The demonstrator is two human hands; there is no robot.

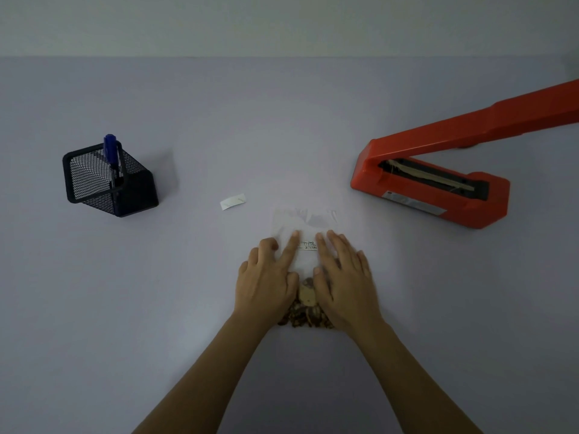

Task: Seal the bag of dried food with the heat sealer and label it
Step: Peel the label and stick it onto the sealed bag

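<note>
With left hand (266, 278) and right hand (344, 277) pressing straight-fingered, smooths label (309, 245) onto bag (305, 219); seems nearly finished, seal unconfirmed.

bag (305, 220): clear plastic; lies flat; empty end points away; cannot tell whether sealed | dried food (308, 314): brown pieces; bunched in the bag's near end | label (310, 244): small, white, dark handwriting; on the bag's middle | heat sealer (438, 194): red-orange; arm raised; right of the bag, well apart
</note>
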